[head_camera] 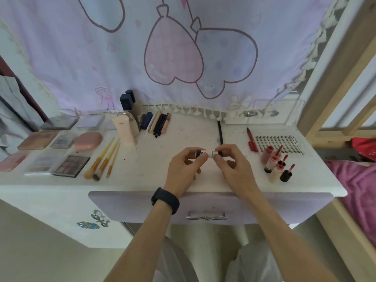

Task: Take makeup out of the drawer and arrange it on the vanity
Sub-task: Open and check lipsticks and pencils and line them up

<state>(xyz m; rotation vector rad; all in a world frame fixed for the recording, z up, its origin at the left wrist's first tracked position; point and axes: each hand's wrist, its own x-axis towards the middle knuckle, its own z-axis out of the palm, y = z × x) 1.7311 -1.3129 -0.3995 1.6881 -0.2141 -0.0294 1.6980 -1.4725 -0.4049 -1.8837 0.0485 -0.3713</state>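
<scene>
Over the middle of the white vanity top (154,163) both hands hold one small tube (207,154) with a white label and dark ends, lying sideways. My left hand (183,169), with a black band on its wrist, pinches the tube's left end. My right hand (234,167) pinches its right end. The lilac drawer (264,208) below the top edge is closed, its metal handle (206,216) in front.
Palettes and compacts (71,165) lie at the left, with three brushes (103,161) beside them. Pencils (158,124), a pale tube (125,129) and dark bottles (127,100) stand at the back. Lip glosses (276,165), a red pen (252,140) and a lash tray (278,142) sit at the right.
</scene>
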